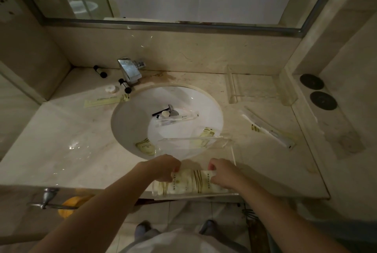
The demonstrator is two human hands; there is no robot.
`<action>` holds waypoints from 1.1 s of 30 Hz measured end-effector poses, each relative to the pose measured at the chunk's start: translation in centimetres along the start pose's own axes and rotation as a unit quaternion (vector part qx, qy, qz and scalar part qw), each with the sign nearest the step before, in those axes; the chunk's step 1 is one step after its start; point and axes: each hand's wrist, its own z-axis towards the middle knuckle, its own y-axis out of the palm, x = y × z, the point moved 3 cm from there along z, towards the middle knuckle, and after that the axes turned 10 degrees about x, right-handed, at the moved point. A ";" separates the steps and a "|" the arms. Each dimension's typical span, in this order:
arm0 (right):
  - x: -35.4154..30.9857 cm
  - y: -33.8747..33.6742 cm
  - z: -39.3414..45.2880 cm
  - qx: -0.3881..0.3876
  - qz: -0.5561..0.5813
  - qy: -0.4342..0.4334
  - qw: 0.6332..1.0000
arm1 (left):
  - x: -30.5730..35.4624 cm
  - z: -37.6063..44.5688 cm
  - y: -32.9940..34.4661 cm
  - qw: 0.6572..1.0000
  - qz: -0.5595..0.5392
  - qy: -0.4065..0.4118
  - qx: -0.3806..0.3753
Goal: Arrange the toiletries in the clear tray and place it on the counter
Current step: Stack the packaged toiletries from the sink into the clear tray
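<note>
Both hands are setting cream packets into the clear tray at the counter's front edge; left hand and right hand are each pinching a packet end. Judged mid-arrangement: items are lying loose in the sink, so the next move calls for gathering them.

Two hands, two black-capped bottles, two clear trays, two round coasters.

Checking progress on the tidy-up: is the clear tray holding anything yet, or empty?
Not empty. Cream packets lie in the clear tray at its near end, with the left hand and right hand on them.
</note>
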 end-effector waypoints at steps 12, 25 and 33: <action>-6.3 3.2 -0.3 0.076 -0.126 -0.188 0.971 | -5.8 -3.4 0.7 0.999 -0.008 -0.047 -0.008; -9.7 5.1 -0.2 0.111 -0.153 -0.263 0.946 | -9.1 -5.0 1.3 0.998 -0.047 -0.027 0.021; -10.5 3.6 1.4 0.141 -0.093 -0.225 0.960 | -9.5 -3.8 -1.7 0.982 -0.123 -0.048 0.133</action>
